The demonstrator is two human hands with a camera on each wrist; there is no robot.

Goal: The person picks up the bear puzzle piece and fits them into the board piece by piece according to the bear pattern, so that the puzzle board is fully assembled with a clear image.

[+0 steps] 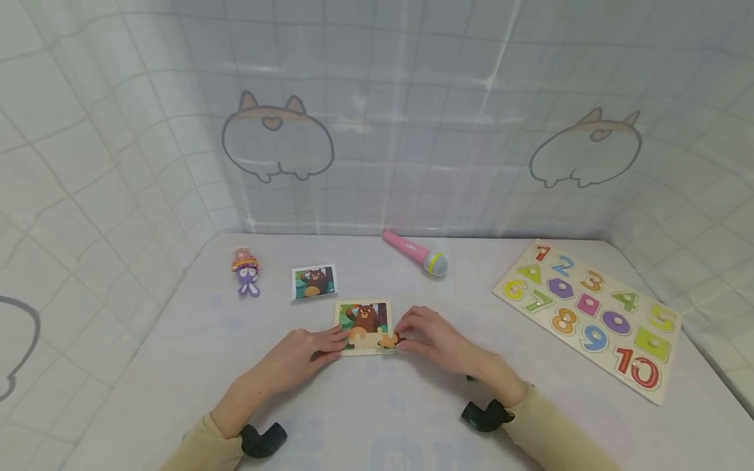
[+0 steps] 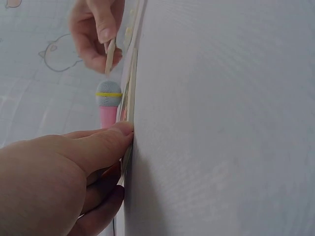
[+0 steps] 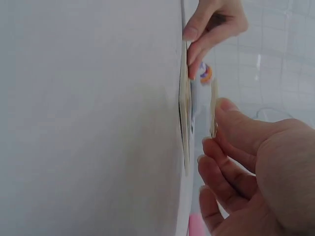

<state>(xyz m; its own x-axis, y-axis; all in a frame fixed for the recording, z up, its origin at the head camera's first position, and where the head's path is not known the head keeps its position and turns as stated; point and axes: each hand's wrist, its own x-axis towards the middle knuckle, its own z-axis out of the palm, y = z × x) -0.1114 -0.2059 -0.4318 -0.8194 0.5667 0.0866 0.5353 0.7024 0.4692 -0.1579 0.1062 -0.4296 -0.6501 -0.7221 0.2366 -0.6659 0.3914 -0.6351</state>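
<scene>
A bear jigsaw board [image 1: 366, 343] lies flat on the table, its upper part filled with a brown bear picture and its lower part bare wood. With thumb and fingers, my left hand [image 1: 294, 358] holds the board's left edge. My right hand [image 1: 442, 341] pinches a thin puzzle piece [image 1: 388, 341] with orange on it, over the board's lower right corner. In the right wrist view that piece [image 3: 214, 105] is tilted on edge, apart from the board [image 3: 184, 108]. Behind the board lies a small bear picture card [image 1: 315, 282].
A pink toy microphone [image 1: 415, 252] lies at the back. On the right is a number and shape puzzle board [image 1: 580, 320]. A purple doll with a colourful hat [image 1: 245, 271] is at the back left. Tiled-pattern cloth walls [image 1: 400, 131] enclose the table.
</scene>
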